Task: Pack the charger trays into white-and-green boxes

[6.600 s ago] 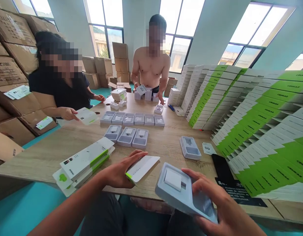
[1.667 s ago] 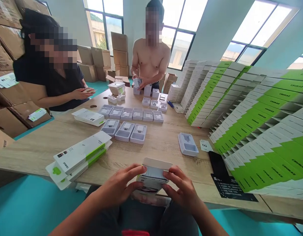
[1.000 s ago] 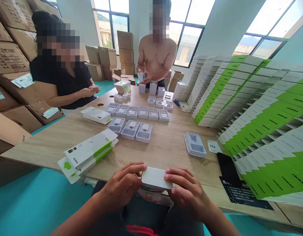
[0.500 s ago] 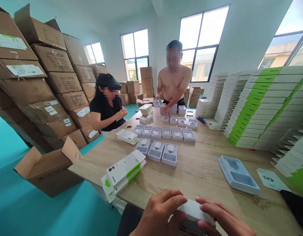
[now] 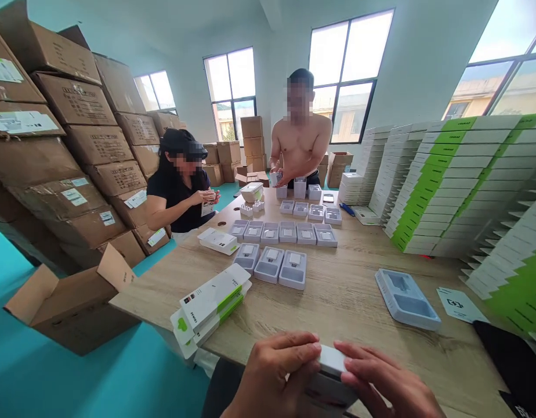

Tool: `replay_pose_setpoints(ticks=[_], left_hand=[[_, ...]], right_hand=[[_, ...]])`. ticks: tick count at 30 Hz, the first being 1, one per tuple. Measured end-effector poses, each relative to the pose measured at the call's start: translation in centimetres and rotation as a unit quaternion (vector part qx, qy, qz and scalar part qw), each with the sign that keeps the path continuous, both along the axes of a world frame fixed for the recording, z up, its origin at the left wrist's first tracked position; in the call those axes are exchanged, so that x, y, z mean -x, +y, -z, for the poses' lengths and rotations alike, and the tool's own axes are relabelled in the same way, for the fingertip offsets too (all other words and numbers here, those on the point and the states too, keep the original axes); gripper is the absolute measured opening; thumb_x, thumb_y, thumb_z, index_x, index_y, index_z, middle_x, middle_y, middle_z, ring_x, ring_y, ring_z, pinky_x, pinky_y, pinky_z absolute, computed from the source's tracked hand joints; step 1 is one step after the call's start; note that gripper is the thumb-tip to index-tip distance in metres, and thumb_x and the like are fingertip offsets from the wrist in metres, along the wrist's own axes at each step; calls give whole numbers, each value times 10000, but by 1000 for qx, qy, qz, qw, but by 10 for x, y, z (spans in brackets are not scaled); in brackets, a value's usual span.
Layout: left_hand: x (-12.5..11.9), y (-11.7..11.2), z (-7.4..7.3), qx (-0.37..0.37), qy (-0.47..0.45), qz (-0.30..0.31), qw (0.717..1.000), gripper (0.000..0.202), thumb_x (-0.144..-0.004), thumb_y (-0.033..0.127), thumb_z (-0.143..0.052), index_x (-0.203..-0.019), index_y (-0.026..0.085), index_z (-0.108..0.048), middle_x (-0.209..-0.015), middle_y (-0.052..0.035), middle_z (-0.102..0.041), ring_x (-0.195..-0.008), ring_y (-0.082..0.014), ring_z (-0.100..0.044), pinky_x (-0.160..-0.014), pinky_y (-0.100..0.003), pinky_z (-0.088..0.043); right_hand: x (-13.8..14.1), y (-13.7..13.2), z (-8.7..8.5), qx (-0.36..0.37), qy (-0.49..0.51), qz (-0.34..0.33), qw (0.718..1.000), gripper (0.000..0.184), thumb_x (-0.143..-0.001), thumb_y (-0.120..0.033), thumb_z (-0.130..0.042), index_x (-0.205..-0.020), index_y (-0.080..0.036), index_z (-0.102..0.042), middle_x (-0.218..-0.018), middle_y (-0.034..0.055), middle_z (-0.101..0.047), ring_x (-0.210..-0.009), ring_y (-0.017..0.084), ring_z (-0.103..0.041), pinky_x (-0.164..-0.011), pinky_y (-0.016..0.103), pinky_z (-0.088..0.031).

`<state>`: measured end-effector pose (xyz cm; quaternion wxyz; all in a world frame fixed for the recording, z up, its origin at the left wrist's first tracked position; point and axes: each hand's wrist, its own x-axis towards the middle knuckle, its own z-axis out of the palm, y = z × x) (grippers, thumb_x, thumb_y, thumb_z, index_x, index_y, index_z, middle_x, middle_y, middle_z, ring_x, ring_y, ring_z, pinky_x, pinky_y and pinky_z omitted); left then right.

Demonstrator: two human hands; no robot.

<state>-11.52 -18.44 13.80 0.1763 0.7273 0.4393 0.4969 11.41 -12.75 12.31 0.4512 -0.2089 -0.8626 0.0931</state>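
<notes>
A small white cardboard box (image 5: pixel 332 361) is upright at the table's near edge, held between both my hands. My left hand (image 5: pixel 279 371) grips its left side, fingertips closed along the top edge. On the opposite side my right hand (image 5: pixel 381 377) presses its fingers against the top corner and face. The lower part of the box runs out of view. To the right on the table lies a grey-white plastic tray (image 5: pixel 407 299) with moulded hollows. Printed white and green boxes (image 5: pixel 216 299) are stacked at the left edge of the table.
Several trays with chargers (image 5: pixel 293 268) stand in rows mid-table (image 5: pixel 337 278). Tall stacks of white-green boxes (image 5: pixel 451 191) line the right side, near a printed card (image 5: pixel 460 305). Two people sit or stand at the far side. Cartons (image 5: pixel 115 145) are piled at left.
Both my hands have tilted the white box more upright, fingers now along its top edge. The view has turned slightly right. The far person's hands rose from the trays, holding a small box.
</notes>
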Motion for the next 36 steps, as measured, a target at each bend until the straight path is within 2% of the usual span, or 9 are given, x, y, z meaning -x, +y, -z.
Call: replay_pose_setpoints(ticks=[4, 8, 13, 19, 25, 29, 33, 36], left_hand=[[2, -1, -2, -6, 20, 7, 1000, 259, -985, 196, -642, -1177, 285, -790, -1163, -42, -817, -1030, -186, -790, -947, -264, -632], [5, -1, -3, -7, 54, 3, 999, 266, -997, 206, -634, -1202, 293, -779, -1210, -45, -801, -1079, -216, -782, -973, -323, -636], [9, 3, -2, -28, 66, 3, 997, 267, -989, 204, -640, -1196, 298, -780, -1196, -27, -806, -1058, -210, -789, -941, -305, -648], [9, 2, -1, -34, 70, -2, 997, 258, -985, 202, -653, -1196, 282, -778, -1195, -32, -806, -1067, -210, -785, -953, -308, -645], [14, 3, 9, -65, 76, 26, 995, 316, -998, 154, -631, -1275, 267, -734, -1253, -51, -784, -1137, -203, -757, -1016, -309, -614], [19, 9, 18, -132, 90, 60, 985, 368, -1009, 150, -618, -1361, 242, -672, -1300, -96, -759, -1188, -225, -733, -1046, -352, -604], [23, 16, 26, -202, 114, 87, 969, 439, -1005, 119, -610, -1433, 216, -604, -1285, -128, -761, -1215, -249, -716, -1014, -394, -628], [21, 19, 38, -226, 101, 84, 965, 421, -994, 93, -616, -1398, 212, -624, -1242, -135, -778, -1192, -245, -725, -993, -391, -634]], right_hand=[[-2, -3, -4, -4, 2, -2, 1000, 112, -1009, -273, -639, -1096, -241, -701, -1067, 84, -825, -945, 212, -810, -829, 245, -665], [-1, -9, -5, 44, 29, 19, 998, 71, -1024, -264, -617, -1043, -236, -680, -1088, 93, -817, -984, 203, -797, -866, 290, -657], [-2, -9, -7, 88, 13, -10, 996, 43, -1011, -214, -633, -1043, -224, -659, -1126, 110, -806, -1019, 200, -782, -900, 333, -640], [-8, -6, -16, 65, -26, -38, 997, 86, -1017, -202, -619, -1094, -217, -656, -1170, 130, -794, -1048, 205, -775, -907, 337, -636], [-20, 2, -10, 12, -66, -64, 996, 195, -1000, -248, -665, -1191, -206, -661, -1251, 170, -759, -1079, 208, -761, -926, 329, -626], [-23, 2, -4, -13, -73, -52, 996, 296, -965, -255, -718, -1250, -216, -647, -1275, 175, -747, -1116, 218, -750, -931, 335, -630], [-21, -2, 0, -11, -63, -37, 997, 270, -974, -197, -693, -1239, -227, -653, -1264, 159, -754, -1130, 215, -745, -933, 335, -631], [-17, -6, 5, -1, -46, -32, 998, 255, -985, -176, -666, -1234, -230, -659, -1267, 157, -752, -1139, 219, -740, -931, 349, -635]])
